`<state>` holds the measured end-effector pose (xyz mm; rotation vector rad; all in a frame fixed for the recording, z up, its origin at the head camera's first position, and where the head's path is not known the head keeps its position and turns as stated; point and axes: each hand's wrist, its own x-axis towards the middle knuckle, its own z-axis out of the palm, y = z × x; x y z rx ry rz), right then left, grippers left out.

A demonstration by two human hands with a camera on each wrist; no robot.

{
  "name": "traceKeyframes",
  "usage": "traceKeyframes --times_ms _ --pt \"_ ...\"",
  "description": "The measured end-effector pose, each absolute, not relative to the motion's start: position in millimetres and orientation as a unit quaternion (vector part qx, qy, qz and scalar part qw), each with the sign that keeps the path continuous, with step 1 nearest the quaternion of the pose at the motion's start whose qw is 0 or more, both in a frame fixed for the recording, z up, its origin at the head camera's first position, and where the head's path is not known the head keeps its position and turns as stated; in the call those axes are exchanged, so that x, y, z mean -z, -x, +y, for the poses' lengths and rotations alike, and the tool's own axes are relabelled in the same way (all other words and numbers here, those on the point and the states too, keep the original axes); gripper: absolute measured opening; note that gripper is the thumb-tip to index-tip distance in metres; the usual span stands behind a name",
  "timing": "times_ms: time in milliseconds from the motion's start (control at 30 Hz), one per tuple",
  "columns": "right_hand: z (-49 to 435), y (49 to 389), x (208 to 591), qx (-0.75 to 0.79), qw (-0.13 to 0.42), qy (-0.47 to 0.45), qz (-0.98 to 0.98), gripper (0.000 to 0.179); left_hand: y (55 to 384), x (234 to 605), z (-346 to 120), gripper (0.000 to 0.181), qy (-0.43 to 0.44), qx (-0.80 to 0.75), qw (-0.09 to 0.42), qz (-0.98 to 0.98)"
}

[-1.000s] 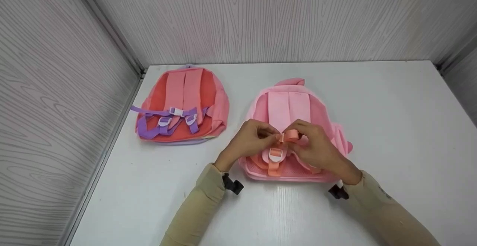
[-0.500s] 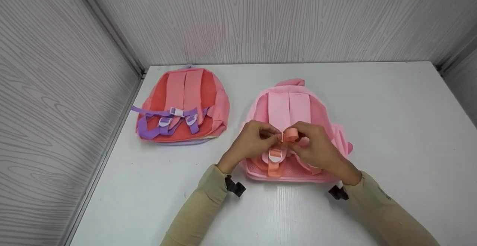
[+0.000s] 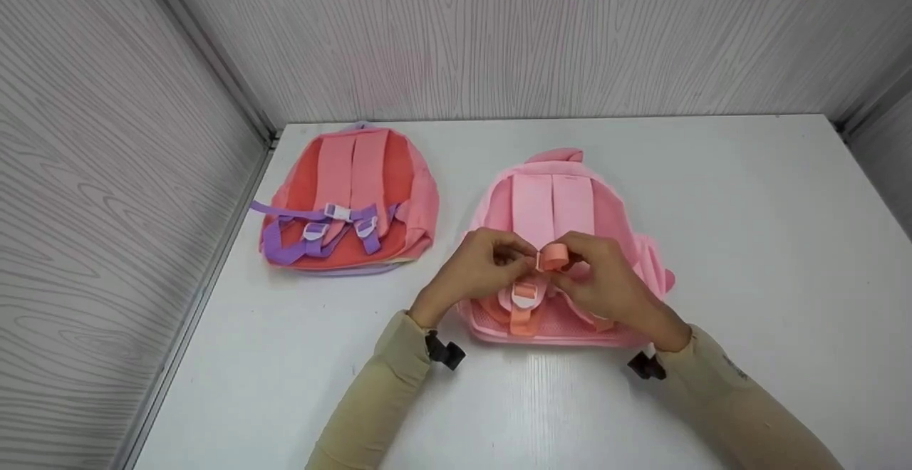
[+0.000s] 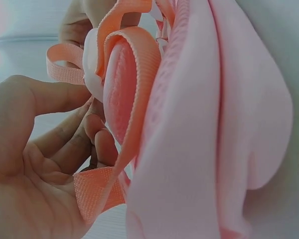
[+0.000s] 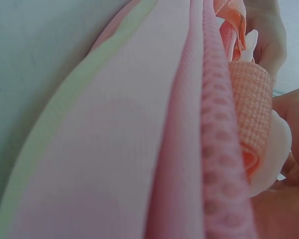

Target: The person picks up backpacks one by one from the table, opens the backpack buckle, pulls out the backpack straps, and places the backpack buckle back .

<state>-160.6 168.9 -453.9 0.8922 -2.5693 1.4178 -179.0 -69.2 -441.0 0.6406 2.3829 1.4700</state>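
A light pink backpack lies on the table with its back panel and shoulder straps facing up. Over its lower middle, my left hand pinches a small white buckle between thumb and fingers. Facing it, my right hand grips the orange strap at that buckle, its index finger above and thumb below. A loop of orange strap stands up between the hands. In the left wrist view, my left thumb and fingertips meet at the white buckle's edge, beside the strap loop. My right fingertips are partly hidden.
A coral backpack with purple straps lies to the left, its white buckle fastened across the front. On the pink bag, a white strap adjuster sits just below my hands. Wood-grain panels enclose the table.
Both hands stay at the buckle with almost the same grip. The orange strap loop has shifted very slightly left, toward the buckle.
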Motion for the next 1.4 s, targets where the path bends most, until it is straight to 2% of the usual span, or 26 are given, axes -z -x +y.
traceKeyframes --times_ms 400,633,900,1200,1400 --pt "167 160 455 -0.454 0.025 -0.285 -0.844 0.025 180 440 -70 0.020 -0.234 -0.495 0.119 0.828" --pt "168 161 455 -0.464 0.022 -0.288 -0.837 0.024 179 439 -72 0.021 -0.243 -0.496 0.128 0.824" --pt "169 161 452 -0.463 0.020 -0.284 -0.840 0.026 178 440 -72 0.030 -0.268 -0.483 0.122 0.824" --pt "169 163 450 -0.461 0.010 -0.288 -0.839 0.027 179 444 -71 0.020 -0.274 -0.484 0.097 0.826" --pt "174 165 438 -0.436 0.032 -0.302 -0.847 0.033 178 443 -70 0.018 -0.272 -0.476 0.095 0.831"
